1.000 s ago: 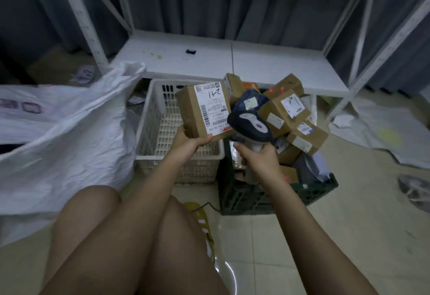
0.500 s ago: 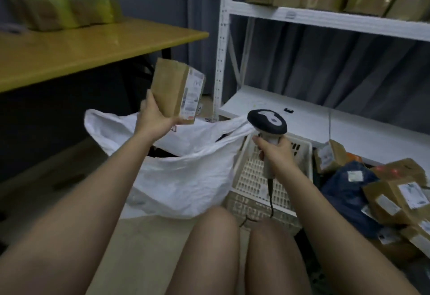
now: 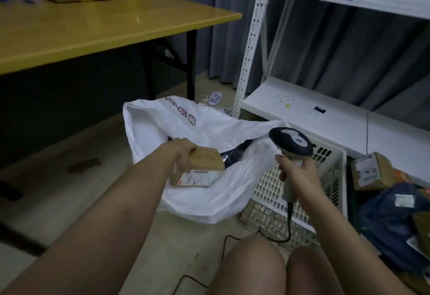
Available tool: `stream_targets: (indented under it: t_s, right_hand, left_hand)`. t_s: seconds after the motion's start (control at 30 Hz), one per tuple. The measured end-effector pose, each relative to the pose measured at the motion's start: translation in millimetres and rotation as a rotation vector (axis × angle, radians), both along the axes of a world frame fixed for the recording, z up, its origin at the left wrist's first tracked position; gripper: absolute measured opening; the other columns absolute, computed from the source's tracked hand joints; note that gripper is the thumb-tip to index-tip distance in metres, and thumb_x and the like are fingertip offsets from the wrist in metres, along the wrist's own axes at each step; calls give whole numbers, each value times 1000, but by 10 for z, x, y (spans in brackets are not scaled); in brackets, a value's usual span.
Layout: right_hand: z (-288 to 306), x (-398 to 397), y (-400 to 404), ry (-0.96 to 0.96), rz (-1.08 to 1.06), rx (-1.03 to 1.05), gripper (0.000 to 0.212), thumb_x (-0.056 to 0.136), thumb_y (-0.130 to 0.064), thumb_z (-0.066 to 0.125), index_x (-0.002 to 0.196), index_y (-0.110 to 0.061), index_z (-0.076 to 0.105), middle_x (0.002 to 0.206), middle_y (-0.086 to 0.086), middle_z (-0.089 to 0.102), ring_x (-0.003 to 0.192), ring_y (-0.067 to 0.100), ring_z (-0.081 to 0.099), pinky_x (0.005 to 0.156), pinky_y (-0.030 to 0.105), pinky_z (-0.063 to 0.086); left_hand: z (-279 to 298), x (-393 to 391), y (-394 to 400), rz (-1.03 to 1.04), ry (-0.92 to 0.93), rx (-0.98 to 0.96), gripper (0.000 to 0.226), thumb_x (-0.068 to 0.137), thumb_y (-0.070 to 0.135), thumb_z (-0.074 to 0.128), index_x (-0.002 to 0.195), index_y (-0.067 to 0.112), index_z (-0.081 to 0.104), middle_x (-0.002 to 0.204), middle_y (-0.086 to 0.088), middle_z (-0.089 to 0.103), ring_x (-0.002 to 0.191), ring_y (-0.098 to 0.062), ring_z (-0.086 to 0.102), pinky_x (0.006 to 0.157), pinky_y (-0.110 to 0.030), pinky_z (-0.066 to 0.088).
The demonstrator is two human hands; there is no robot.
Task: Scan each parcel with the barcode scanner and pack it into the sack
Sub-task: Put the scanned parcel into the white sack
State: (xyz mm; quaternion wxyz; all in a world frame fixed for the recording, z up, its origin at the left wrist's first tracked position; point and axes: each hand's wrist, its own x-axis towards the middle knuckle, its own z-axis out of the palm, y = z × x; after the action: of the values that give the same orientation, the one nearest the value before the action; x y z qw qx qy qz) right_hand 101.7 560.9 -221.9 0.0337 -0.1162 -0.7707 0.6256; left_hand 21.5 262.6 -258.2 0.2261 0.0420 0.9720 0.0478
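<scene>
Head camera, looking down past bare knees: the left hand [image 3: 183,152] has its grip wrapped over the top of a cardboard parcel [image 3: 199,168], label facing the camera, held right at the open mouth of the white sack [image 3: 209,192]. The sack slumps on the tiled floor, something dark showing inside it. Over to the right hand [image 3: 300,174]: its grip is curled firmly round the handle of the barcode scanner [image 3: 290,145], head up, cable trailing down to the floor. Just behind it stands a white plastic basket [image 3: 330,178]. Far right, more boxed parcels [image 3: 370,170] and a dark blue mailer bag [image 3: 391,215] sit heaped. A yellow counter [image 3: 93,29] stands upper left, white shelving [image 3: 302,103] upper right.
</scene>
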Motion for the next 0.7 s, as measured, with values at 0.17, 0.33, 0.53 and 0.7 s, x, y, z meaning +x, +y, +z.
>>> stream_targets:
  t_s: [0.17,0.33,0.53,0.7]
  right_hand:
    - [-96,-29,120,-3,-23,-10,19,89,-17,67,99,-3,59,70,9,56,55,17,52,54,30,46]
    - [-129,-2,323,-38,-50,-17,14,90,-16,66,94,-5,59,71,10,55,56,18,52,54,30,44]
    - [-96,257,828,-45,-135,-2,13,93,-11,63,84,-11,53,68,9,52,55,18,49,50,26,43]
    - [-241,805,1596,-107,-316,69,6,93,-8,59,92,-6,53,67,7,54,56,16,52,42,17,42]
  left_hand:
    - [-257,31,165,82,164,44,105,79,33,75,154,23,3,158,-9,-24,144,-34,-25,117,-54,11]
    - [-32,196,494,162,347,446,61,98,27,53,152,15,26,162,-8,2,149,-23,-1,119,-37,12]
    - [478,551,1310,20,406,789,38,96,17,55,133,11,52,136,2,49,122,-12,45,88,-11,29]
    - [459,636,2417,-129,239,831,44,98,28,54,140,19,45,148,0,42,125,-19,48,89,-26,40]
